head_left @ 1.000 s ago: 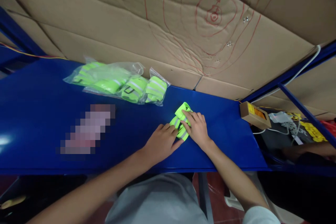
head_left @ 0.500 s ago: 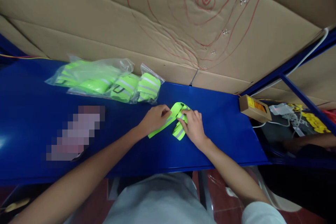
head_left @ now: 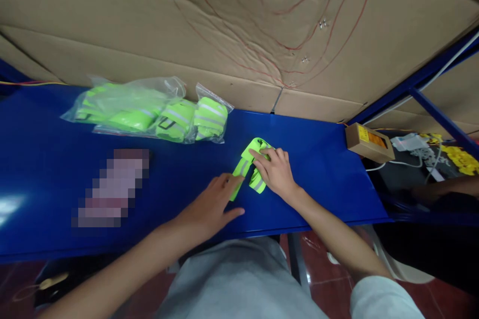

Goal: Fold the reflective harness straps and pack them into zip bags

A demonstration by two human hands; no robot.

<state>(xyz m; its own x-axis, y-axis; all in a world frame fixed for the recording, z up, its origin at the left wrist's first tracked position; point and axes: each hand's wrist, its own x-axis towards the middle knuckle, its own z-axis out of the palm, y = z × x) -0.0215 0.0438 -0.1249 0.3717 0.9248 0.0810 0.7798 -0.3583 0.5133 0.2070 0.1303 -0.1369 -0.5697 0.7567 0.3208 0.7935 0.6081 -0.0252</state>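
Observation:
A neon-yellow reflective strap [head_left: 245, 163] with a grey stripe lies partly folded on the blue table, bent at its top with two ends pointing down. My right hand [head_left: 276, 169] holds the folded part, fingers over its right side and upper bend; some of the strap is hidden beneath them. Beside the left end of the strap is my left hand [head_left: 215, 203], open, thumb spread away from the fingers. Its fingertips reach the strap's edge; whether they press on it I cannot tell.
Clear bags [head_left: 127, 104] of similar neon straps lie along the back, with a smaller bag [head_left: 210, 117] at their right end. A pixelated flat object [head_left: 112, 187] is at left. A cardboard box [head_left: 368, 143] stands at right, near another person's arm [head_left: 445, 192]. Cardboard [head_left: 224, 35] walls the back.
My left hand has let go of the strap's upper left part, moved down toward me and opened. The left length of strap now hangs steeper. My right hand has stayed on the fold.

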